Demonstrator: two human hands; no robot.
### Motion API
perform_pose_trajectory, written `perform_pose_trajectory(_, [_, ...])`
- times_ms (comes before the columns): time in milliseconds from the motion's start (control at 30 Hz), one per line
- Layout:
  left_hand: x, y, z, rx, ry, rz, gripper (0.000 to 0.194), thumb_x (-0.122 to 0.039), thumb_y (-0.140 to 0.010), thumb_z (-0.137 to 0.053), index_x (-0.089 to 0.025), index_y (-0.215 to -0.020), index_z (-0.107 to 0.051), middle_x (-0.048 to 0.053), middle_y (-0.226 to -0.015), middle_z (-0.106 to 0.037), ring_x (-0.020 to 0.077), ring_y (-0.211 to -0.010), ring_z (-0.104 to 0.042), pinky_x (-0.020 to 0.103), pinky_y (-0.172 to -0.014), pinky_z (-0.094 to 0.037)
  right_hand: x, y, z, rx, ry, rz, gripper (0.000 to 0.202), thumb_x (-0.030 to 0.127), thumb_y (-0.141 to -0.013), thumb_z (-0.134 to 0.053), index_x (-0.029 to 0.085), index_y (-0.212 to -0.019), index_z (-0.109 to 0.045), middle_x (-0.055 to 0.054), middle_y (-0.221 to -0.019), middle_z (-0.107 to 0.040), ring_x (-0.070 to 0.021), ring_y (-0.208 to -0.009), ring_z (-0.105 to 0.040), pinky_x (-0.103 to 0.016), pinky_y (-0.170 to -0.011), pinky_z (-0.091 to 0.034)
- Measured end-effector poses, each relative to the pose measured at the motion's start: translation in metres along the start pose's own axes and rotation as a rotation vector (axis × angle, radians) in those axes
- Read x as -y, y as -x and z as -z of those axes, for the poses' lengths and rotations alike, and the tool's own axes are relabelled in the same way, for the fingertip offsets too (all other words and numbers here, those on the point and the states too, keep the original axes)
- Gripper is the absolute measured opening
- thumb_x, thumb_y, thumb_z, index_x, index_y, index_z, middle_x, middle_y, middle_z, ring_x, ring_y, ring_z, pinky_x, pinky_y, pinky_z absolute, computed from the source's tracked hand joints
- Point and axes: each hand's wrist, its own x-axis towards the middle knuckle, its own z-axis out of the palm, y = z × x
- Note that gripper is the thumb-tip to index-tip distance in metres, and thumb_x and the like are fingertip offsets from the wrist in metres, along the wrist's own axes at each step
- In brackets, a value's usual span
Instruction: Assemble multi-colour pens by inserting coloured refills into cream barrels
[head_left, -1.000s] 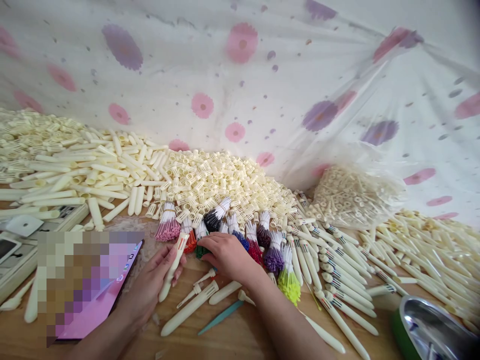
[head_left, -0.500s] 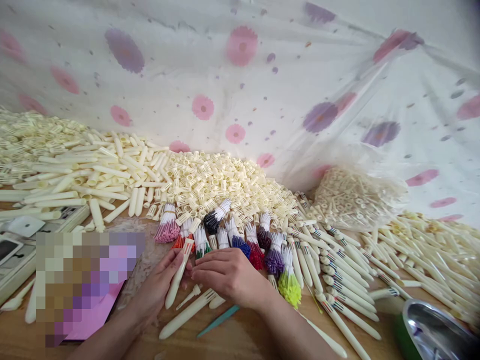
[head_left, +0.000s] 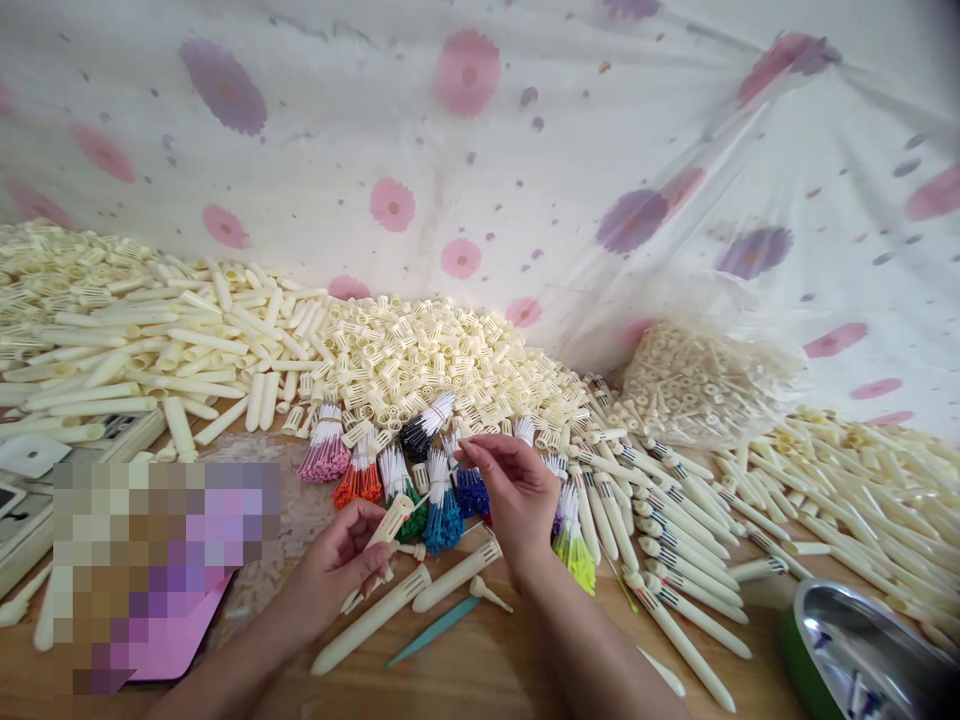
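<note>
A cream pen barrel (head_left: 390,520) with a slotted end is gripped in my left hand (head_left: 334,565), its open end tilted up to the right. My right hand (head_left: 517,495) is raised to the right of it, thumb and forefinger pinched on a thin white refill that slants down towards the barrel's open end. Behind my hands stand bundles of refills: pink (head_left: 325,450), orange (head_left: 358,480), green (head_left: 405,500), blue (head_left: 444,515) and black (head_left: 424,435). Yellow-green refills (head_left: 574,550) are right of my right wrist. Below lie cream barrels (head_left: 371,620) and a teal pointed stick (head_left: 433,632).
Slotted cream parts (head_left: 450,360) are heaped at the back, with plain barrels (head_left: 172,340) on the left. Assembled pens (head_left: 682,540) lie in rows to the right, near a green-sided metal bowl (head_left: 802,640). A plastic bag of parts (head_left: 705,385) sits behind; a pink-edged, blurred object (head_left: 184,625) lies left.
My right hand has risen and moved right, away from my left hand, uncovering the blue bundle and a second barrel. The barrel in my left hand now leans further right.
</note>
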Motion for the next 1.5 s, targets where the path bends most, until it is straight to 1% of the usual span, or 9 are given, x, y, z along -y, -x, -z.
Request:
perform_pose_trajectory(200, [0.004,0.001,0.002,0.021,0.002,0.0,0.033,-0.047,-0.071,-0.068,-0.019,-0.083,-0.055,-0.006,-0.06,-0.054,0.0078,-0.052,-0.047,0.016,-0.044,-0.041,0.006,-0.004,0.004,-0.065,-0.03,-0.029,0.005,0.017,-0.071,-0.07,0.02,-0.074,-0.068,0.001,-0.065,-0.07,-0.0133,-0.058,-0.066,-0.025,-0.054,-0.055])
perform_pose_trajectory(367, [0.003,0.002,0.002,0.024,-0.005,0.018,0.035,-0.047,-0.069,-0.069,-0.018,-0.081,-0.055,-0.006,-0.059,-0.053,0.0079,-0.052,-0.047,0.016,-0.043,-0.04,0.003,0.003,-0.005,0.014,-0.085,-0.142,0.004,0.017,-0.069,-0.07,0.02,-0.07,-0.069,0.0,-0.061,-0.069,-0.0129,-0.056,-0.065,-0.024,-0.052,-0.053])
perform_pose_trajectory(467, [0.001,0.002,0.002,0.034,-0.001,0.031,0.033,-0.047,-0.069,-0.069,-0.018,-0.08,-0.055,-0.006,-0.059,-0.053,0.0083,-0.052,-0.047,0.017,-0.044,-0.04,0.001,0.002,-0.006,0.029,-0.123,-0.209,0.003,0.018,-0.068,-0.071,0.019,-0.069,-0.068,0.0,-0.061,-0.069,-0.0126,-0.055,-0.064,-0.023,-0.053,-0.053])
perform_pose_trajectory(633, [0.003,0.003,0.003,0.086,0.02,0.039,0.03,-0.044,-0.072,-0.068,-0.019,-0.08,-0.054,-0.006,-0.061,-0.052,0.0072,-0.05,-0.045,0.017,-0.045,-0.039,0.0,-0.002,-0.005,-0.01,-0.138,-0.213,0.005,0.019,-0.067,-0.072,0.02,-0.068,-0.068,0.001,-0.06,-0.068,-0.012,-0.056,-0.064,-0.023,-0.054,-0.052])
perform_pose_trajectory(800, [0.009,0.003,0.006,0.14,0.031,0.039,0.028,-0.043,-0.075,-0.066,-0.019,-0.081,-0.053,-0.006,-0.063,-0.053,0.0063,-0.049,-0.045,0.018,-0.045,-0.039,-0.002,0.0,-0.007,0.071,-0.12,-0.291,0.007,0.024,-0.065,-0.073,0.019,-0.067,-0.067,0.001,-0.059,-0.067,-0.0123,-0.054,-0.063,-0.024,-0.053,-0.052])
perform_pose_trajectory(1000, [0.005,0.004,0.003,0.142,0.04,0.054,0.028,-0.043,-0.074,-0.066,-0.019,-0.08,-0.054,-0.006,-0.06,-0.053,0.0072,-0.049,-0.045,0.018,-0.045,-0.04,-0.004,0.0,-0.008,0.117,-0.148,-0.384,0.012,0.027,-0.063,-0.075,0.018,-0.067,-0.067,0.001,-0.058,-0.067,-0.0116,-0.051,-0.061,-0.024,-0.052,-0.052])
perform_pose_trajectory(1233, [0.0,0.006,0.002,0.082,0.053,0.076,0.029,-0.043,-0.073,-0.068,-0.019,-0.081,-0.053,-0.006,-0.058,-0.055,0.0074,-0.049,-0.045,0.018,-0.044,-0.039,-0.001,0.007,-0.012,0.04,-0.121,-0.298,0.01,0.026,-0.066,-0.073,0.019,-0.068,-0.066,0.0,-0.059,-0.068,-0.0134,-0.055,-0.063,-0.026,-0.054,-0.052])
perform_pose_trajectory(1333, [-0.003,0.006,0.001,0.064,0.043,0.082,0.029,-0.042,-0.073,-0.068,-0.019,-0.08,-0.053,-0.005,-0.057,-0.055,0.0076,-0.049,-0.045,0.018,-0.044,-0.039,-0.001,0.009,-0.013,0.06,-0.113,-0.304,0.011,0.027,-0.066,-0.073,0.019,-0.068,-0.066,0.0,-0.059,-0.067,-0.0135,-0.054,-0.063,-0.026,-0.052,-0.052])
perform_pose_trajectory(1500, [-0.003,0.006,0.001,0.093,0.058,0.084,0.028,-0.042,-0.074,-0.067,-0.018,-0.08,-0.053,-0.006,-0.057,-0.054,0.0068,-0.048,-0.044,0.018,-0.044,-0.039,-0.001,0.012,-0.016,0.1,-0.158,-0.338,0.007,0.022,-0.066,-0.073,0.018,-0.067,-0.067,0.001,-0.059,-0.067,-0.012,-0.054,-0.062,-0.024,-0.053,-0.051])
